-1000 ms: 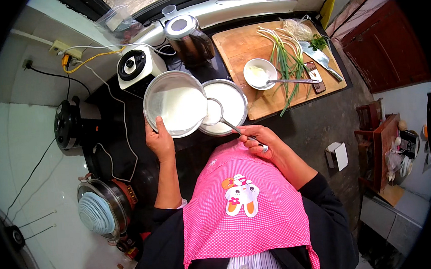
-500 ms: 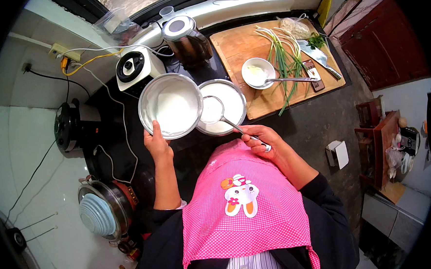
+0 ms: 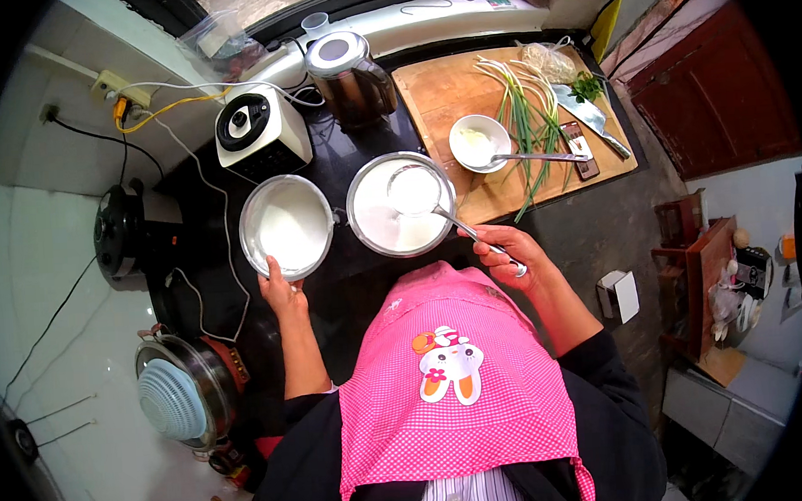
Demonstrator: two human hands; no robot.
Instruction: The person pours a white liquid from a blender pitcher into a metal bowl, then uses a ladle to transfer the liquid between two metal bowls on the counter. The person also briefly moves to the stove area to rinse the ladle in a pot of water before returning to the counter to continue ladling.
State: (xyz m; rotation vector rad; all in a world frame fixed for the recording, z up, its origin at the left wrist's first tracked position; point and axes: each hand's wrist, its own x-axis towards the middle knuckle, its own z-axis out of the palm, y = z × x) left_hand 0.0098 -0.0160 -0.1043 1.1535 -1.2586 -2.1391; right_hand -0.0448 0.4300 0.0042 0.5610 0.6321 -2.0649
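Note:
My left hand (image 3: pixel 284 291) grips the near rim of a metal bowl (image 3: pixel 322 197), its thumb over the edge. White stuff coats the inside of this bowl. To its right stands a second metal bowl (image 3: pixel 357 227) of white liquid, apart from the first. My right hand (image 3: pixel 508 252) is closed around the handle of a ladle (image 3: pixel 460 226). The ladle's round head lies in the right bowl, at the liquid's surface; whether it is filled I cannot tell.
On the wooden cutting board (image 3: pixel 438 99) are a small white bowl (image 3: pixel 478 125) with a spoon, green onions (image 3: pixel 529 135), a cleaver (image 3: pixel 584 109) and a phone (image 3: pixel 583 164). A blender base (image 3: pixel 277 134) and jug (image 3: pixel 354 94) stand behind the bowls. A steamer pot (image 3: pixel 210 387) is at left.
My left hand has carried its bowl left and lower, away from the right bowl, and it looks smaller. My right hand has shifted slightly right with the ladle still in it.

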